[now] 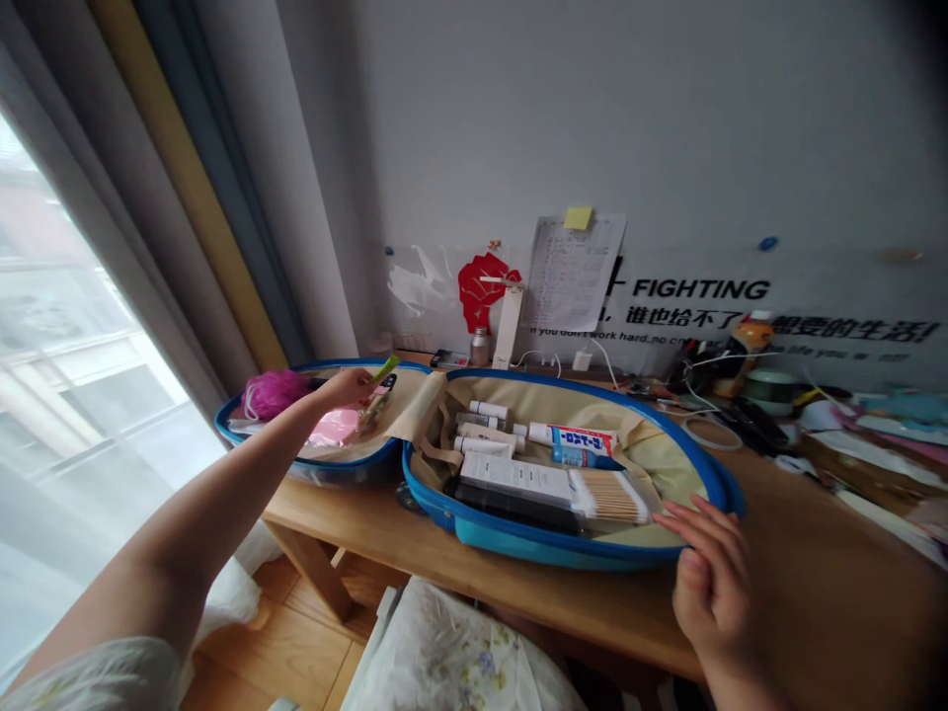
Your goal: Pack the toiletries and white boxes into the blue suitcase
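Two large surfaces fill the view: a grey wall [667, 118] and a light wooden desk [815, 573] pushed against it. Window [59, 375] on the left, grey curtain [244, 197] beside it. Wall carries black lettering, a red fist sticker [483, 286] and a printed sheet [574, 272] topped by a yellow note [578, 217]. Far right of the desk is crowded with cables and small clutter, too blurred to itemise.

Blue suitcase [563, 548] lies opened flat on the desk, two halves side by side, beige lining showing. Right half holds a long white box [514, 477], a pack of cotton swabs [611, 496] just beside it, a toothpaste tube [582, 439] and several small white tubes behind. Left half holds a purple bath puff [273, 392] and something pink.

Left hand [348, 387]: arm stretched out over the left half, fingers closed around a small green-tipped item [385, 369]. The item is held just above the beige lining near the hinge; its kind cannot be told.

Right hand [707, 568]: open, fingers spread and relaxed, gripping nothing, fingertips at the near rim of the right half.
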The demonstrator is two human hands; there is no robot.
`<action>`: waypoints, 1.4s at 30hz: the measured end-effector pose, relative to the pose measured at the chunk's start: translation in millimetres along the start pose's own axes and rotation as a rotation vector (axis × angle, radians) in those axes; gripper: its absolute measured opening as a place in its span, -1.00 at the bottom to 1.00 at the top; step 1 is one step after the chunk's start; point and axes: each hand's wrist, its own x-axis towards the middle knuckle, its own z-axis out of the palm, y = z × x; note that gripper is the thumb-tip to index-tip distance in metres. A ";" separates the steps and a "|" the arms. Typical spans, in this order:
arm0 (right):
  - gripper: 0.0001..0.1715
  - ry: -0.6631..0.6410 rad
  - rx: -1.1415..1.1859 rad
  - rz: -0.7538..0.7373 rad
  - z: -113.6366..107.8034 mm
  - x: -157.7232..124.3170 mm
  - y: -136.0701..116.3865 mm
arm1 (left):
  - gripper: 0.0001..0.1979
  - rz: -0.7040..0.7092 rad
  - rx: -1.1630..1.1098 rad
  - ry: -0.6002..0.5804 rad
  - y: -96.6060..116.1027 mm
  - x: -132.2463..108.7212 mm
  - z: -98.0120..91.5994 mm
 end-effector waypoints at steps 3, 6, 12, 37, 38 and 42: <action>-0.64 -0.019 -0.012 -0.012 -0.6 1.7 -1.4 | -0.52 0.164 -0.055 0.071 38.2 -7.2 -4.0; -0.64 -0.027 -0.012 -0.023 -1.4 2.1 -1.6 | -0.46 0.499 -0.132 -0.015 88.2 -21.8 1.9; -0.64 -0.027 -0.007 0.007 -1.4 -1.8 1.2 | -0.76 0.716 0.126 -0.369 171.3 -51.1 49.6; -0.64 -0.021 -0.012 -0.012 -1.3 1.3 -2.8 | -0.81 0.680 0.471 -0.381 184.3 -66.1 85.5; -0.65 -0.020 -0.013 -0.015 -1.5 1.7 -3.1 | -0.82 0.678 0.474 -0.372 183.8 -65.5 85.9; -0.64 -0.027 -0.022 -0.011 -1.8 1.6 -2.5 | -0.82 0.683 0.451 -0.355 181.9 -65.3 88.5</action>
